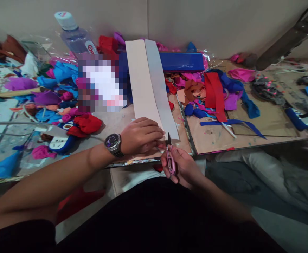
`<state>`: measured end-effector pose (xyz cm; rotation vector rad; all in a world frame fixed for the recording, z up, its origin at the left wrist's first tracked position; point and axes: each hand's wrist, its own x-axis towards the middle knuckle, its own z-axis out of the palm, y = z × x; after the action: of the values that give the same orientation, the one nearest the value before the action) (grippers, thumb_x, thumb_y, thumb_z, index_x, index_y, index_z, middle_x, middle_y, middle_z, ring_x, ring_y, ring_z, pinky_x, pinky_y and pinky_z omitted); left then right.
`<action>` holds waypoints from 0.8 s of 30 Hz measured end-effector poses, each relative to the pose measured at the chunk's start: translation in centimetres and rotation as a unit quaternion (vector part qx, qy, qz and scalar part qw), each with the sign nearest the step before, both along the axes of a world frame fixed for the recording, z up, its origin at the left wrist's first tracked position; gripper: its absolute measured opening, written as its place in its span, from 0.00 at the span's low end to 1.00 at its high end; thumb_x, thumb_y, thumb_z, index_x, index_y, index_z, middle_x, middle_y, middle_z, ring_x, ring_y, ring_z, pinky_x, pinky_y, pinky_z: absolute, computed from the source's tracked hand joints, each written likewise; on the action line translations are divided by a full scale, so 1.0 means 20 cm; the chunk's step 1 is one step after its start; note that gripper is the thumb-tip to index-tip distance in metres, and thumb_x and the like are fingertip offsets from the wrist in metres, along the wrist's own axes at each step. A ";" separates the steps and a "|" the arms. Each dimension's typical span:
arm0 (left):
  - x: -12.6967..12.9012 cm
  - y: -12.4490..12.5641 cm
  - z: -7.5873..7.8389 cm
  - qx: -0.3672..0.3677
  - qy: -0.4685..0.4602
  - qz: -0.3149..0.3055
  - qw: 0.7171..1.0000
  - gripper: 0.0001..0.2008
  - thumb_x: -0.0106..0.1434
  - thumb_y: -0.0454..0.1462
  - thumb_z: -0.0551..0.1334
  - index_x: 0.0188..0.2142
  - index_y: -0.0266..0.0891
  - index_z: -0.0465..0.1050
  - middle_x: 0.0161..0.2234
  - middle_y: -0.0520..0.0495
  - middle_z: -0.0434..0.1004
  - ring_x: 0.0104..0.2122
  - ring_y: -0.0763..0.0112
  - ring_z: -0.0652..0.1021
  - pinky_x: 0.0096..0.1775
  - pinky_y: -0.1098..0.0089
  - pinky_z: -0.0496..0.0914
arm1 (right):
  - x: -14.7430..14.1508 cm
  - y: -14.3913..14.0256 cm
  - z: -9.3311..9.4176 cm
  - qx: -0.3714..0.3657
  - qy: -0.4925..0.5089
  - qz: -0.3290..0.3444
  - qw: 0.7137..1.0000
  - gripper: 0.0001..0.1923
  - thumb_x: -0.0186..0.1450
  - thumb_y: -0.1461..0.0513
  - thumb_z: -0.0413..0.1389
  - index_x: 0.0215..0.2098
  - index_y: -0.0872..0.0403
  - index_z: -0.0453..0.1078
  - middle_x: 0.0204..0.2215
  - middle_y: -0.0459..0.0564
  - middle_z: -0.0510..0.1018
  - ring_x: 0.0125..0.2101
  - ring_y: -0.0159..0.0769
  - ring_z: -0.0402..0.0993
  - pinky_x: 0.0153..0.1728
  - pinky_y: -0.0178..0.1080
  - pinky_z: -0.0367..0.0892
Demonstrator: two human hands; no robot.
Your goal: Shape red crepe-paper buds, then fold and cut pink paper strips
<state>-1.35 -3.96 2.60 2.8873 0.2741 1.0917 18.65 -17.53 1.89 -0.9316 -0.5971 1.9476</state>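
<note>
A long, pale cream sheet of stiff paper (142, 77) lies lengthwise on the worktable, a greyish-white strip (156, 77) along its right side. My left hand (142, 135), wearing a dark watch (113, 144), is curled over the near end of the cream sheet with fingers bent together at its edge. Part of that edge is hidden under the fingers. In my right hand (183, 163) are small pink-handled scissors (171, 163), their dark pointed tip directed away from me. The tip is close to the left fingertips and the strip's near end.
Crumpled coloured paper (48, 98) and a power socket (61, 140) with a cable are on the left. A bottle (76, 37) stands behind them. Red strips (214, 95) and coloured scraps lie to the right. The table's near edge (143, 162) runs just below my hands.
</note>
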 end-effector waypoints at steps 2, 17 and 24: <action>0.00 0.00 0.00 -0.003 0.001 0.004 1.000 0.06 0.73 0.37 0.65 0.48 0.41 0.78 0.45 0.48 0.88 0.45 0.63 0.86 0.48 0.61 0.80 | 0.00 0.00 0.00 -0.004 -0.013 0.012 1.000 0.24 0.71 0.41 0.61 0.39 0.54 0.70 0.22 0.44 0.76 0.16 0.27 0.69 0.11 0.26 0.58; 0.00 -0.02 0.01 -0.011 -0.014 -0.024 1.000 0.05 0.74 0.38 0.65 0.47 0.40 0.78 0.44 0.47 0.89 0.44 0.64 0.87 0.45 0.63 0.81 | 0.03 0.01 0.01 -0.026 0.018 0.007 0.999 0.21 0.71 0.46 0.63 0.45 0.53 0.69 0.24 0.38 0.73 0.12 0.26 0.70 0.08 0.26 0.54; 0.00 -0.01 0.00 -0.026 -0.003 -0.025 0.999 0.08 0.75 0.38 0.64 0.50 0.41 0.78 0.44 0.46 0.88 0.45 0.63 0.87 0.47 0.62 0.81 | 0.04 0.01 0.00 -0.025 0.022 0.012 0.999 0.19 0.72 0.47 0.62 0.45 0.53 0.68 0.26 0.38 0.73 0.12 0.24 0.69 0.08 0.24 0.53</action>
<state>-1.38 -4.23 2.62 2.8296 0.2262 1.0680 19.51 -17.35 1.97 -0.9128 -0.5392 2.0077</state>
